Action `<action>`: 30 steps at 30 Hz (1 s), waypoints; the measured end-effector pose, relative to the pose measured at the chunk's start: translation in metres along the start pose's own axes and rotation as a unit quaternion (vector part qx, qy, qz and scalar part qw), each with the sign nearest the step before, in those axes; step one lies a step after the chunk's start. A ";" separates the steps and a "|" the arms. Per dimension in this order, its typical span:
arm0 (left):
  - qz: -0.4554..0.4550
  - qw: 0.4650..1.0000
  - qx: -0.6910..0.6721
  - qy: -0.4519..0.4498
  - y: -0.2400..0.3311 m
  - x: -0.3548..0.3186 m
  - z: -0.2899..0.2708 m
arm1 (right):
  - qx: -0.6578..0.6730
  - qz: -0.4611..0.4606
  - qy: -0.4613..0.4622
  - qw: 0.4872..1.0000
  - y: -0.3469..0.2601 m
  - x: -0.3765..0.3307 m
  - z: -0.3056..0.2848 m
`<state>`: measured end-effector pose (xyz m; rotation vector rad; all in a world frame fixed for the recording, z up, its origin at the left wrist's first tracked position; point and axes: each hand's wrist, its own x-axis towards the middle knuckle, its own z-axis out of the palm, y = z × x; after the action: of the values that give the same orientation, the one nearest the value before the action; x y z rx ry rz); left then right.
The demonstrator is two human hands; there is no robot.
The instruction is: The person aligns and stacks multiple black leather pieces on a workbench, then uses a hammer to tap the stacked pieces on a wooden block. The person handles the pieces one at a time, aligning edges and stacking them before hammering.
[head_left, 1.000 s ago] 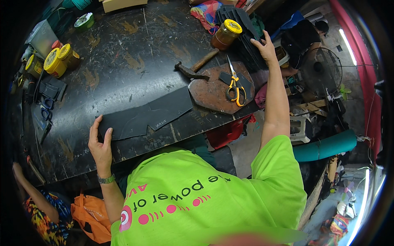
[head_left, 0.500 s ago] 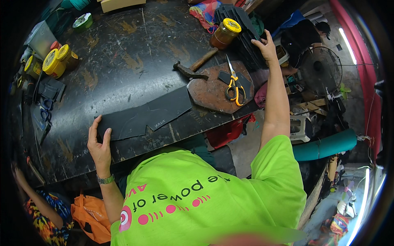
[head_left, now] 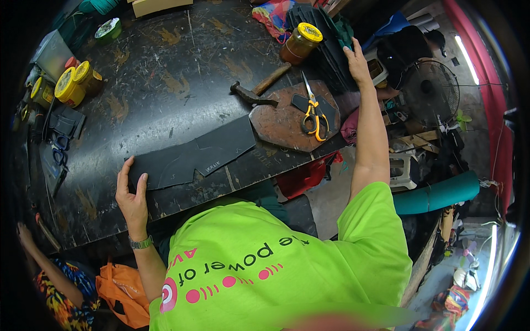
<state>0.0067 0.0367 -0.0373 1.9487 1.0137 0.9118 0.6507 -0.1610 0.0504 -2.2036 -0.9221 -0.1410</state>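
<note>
One black flat piece (head_left: 193,157) lies on the desk (head_left: 160,107), its end at the left grip (head_left: 132,201). Between that grip and the right grip (head_left: 359,67) sit one hammer (head_left: 270,84), one brown block (head_left: 276,128) carrying one pair of orange-handled scissors (head_left: 316,120), and one yellow-lidded jar (head_left: 298,48). From the left grip the piece's long axis slants rightward and away, pointing at the block. The left grip is spread, thumb and finger touching the piece; the right meets one stack of dark sheets (head_left: 333,65), whether grasping cannot be told.
</note>
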 end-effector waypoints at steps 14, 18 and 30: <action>0.007 1.000 0.019 -0.006 0.005 0.001 -0.001 | -0.077 0.000 -0.010 0.997 -0.010 -0.007 0.003; -0.001 1.000 0.007 -0.009 0.006 0.000 -0.001 | -0.070 0.002 -0.023 0.997 -0.005 -0.001 -0.001; -0.002 1.000 -0.015 0.007 -0.006 -0.002 0.000 | 0.131 0.054 -0.014 0.990 0.006 0.009 -0.006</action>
<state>0.0039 0.0372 -0.0431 1.9183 1.0056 0.9346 0.6623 -0.1622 0.0548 -2.0088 -0.7866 0.0596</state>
